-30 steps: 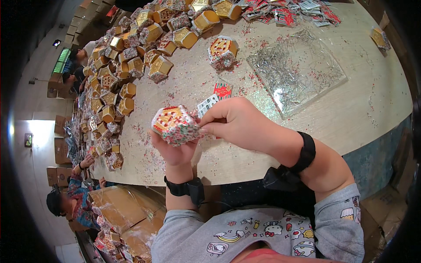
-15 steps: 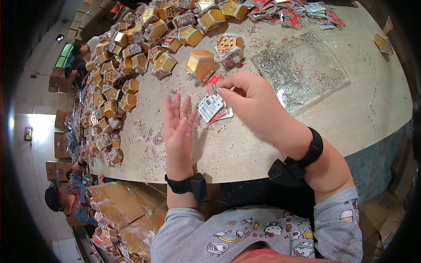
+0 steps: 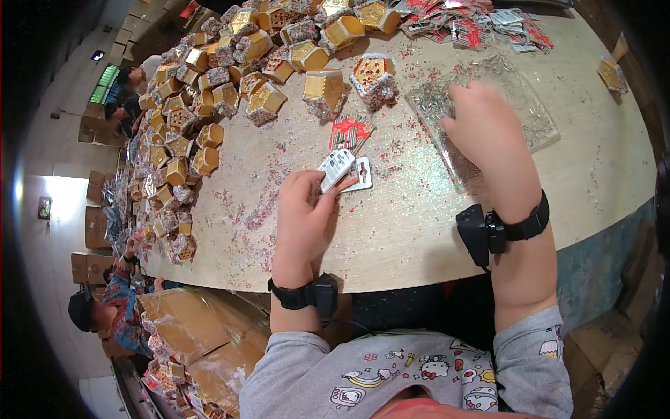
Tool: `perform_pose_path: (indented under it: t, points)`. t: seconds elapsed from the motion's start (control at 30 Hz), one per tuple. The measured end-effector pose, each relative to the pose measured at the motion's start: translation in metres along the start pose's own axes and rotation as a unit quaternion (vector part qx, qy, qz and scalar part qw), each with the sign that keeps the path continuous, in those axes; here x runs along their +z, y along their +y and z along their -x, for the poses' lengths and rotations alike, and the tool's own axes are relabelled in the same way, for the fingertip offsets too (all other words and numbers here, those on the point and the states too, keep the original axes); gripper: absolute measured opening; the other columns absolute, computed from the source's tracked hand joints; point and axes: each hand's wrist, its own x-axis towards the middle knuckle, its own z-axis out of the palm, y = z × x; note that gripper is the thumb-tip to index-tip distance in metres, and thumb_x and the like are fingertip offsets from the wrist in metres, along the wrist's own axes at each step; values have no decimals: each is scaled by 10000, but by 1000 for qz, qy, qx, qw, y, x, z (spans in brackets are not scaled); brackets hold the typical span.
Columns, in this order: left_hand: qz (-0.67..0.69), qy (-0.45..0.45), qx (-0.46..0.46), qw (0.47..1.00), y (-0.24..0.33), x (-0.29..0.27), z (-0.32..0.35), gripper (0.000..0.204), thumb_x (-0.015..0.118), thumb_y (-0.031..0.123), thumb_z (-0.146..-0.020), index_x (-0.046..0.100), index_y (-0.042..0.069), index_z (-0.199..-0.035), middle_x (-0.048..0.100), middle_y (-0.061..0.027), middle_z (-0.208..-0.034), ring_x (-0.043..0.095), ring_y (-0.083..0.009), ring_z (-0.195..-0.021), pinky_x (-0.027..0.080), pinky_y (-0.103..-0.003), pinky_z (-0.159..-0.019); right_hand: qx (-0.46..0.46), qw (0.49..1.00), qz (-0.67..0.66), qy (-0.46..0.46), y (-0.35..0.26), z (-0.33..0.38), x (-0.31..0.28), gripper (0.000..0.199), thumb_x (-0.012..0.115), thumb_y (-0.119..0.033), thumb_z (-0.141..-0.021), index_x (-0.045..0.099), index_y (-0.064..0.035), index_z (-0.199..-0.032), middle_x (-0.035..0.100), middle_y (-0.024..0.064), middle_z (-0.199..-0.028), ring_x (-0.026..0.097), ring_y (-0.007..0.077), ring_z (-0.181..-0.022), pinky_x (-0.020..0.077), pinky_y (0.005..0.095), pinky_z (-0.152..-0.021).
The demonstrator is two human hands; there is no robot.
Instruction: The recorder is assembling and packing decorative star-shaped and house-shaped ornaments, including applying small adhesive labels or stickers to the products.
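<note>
Closest to the body, two grey printed sleeves come up from the lower edge, each wrist wearing a black strap with a small black box. Left hand (image 3: 301, 220) lies on the pale speckled wooden tabletop (image 3: 419, 237), fingers curled and pinching a small white flat card packet (image 3: 336, 170) at its near end, lifting it just off a second white card (image 3: 361, 174) lying beside it; holding it by the edge probably keeps its face clear. Right hand (image 3: 485, 133) reaches further out, palm down over the clear plastic bag of tiny silvery pieces (image 3: 488, 105), fingers bent into it; whether they have hold of anything I cannot tell, the back of the hand hides them. Between the hands, a little beyond, lies a red-and-white striped flat packet (image 3: 349, 131). Further still, a glitter-covered hexagonal gift box with a red-and-gold patterned top (image 3: 373, 78) sits by a gold open box (image 3: 322, 89). Beyond and leftward, a long heap of similar gold and glittered boxes (image 3: 202, 119) runs along the table edge.
</note>
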Motion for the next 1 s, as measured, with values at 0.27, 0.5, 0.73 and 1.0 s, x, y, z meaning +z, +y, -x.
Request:
perform_pose_path:
  t: [0.27, 0.5, 0.73, 1.0]
  points:
    - [35, 134, 49, 989, -8, 0, 2, 88, 607, 38, -816, 617, -10, -888, 593, -104, -900, 556, -229, -882, 425, -315, -801, -25, 999, -12, -34, 1, -4, 14, 155, 517, -36, -769, 662, -32, -823, 636, 157, -882, 625, 324, -873, 514, 413, -746]
    - [115, 118, -15, 986, -10, -2, 4, 124, 608, 37, -815, 627, 6, -933, 581, -107, -882, 552, -212, -803, 447, -313, -719, -37, 996, -60, 55, 4, -5, 14, 112, 578, -104, -772, 659, -39, -812, 620, 152, -862, 603, 328, -829, 488, 410, -730]
    - [45, 95, -83, 991, -12, -2, 7, 175, 613, 54, -798, 613, 5, -966, 582, -113, -831, 555, -205, -727, 451, -303, -638, -17, 986, -116, 122, -1, -9, -2, 164, 591, -166, -783, 678, -49, -857, 636, 170, -820, 619, 321, -810, 495, 416, -720]
    - [-13, 132, -46, 990, -15, -7, 8, 132, 550, 6, -779, 619, 4, -891, 591, -123, -908, 540, -205, -832, 431, -298, -719, 22, 963, -265, 37, 2, -11, -8, 206, 640, -212, -770, 677, -17, -824, 637, 174, -782, 623, 314, -750, 486, 389, -675]
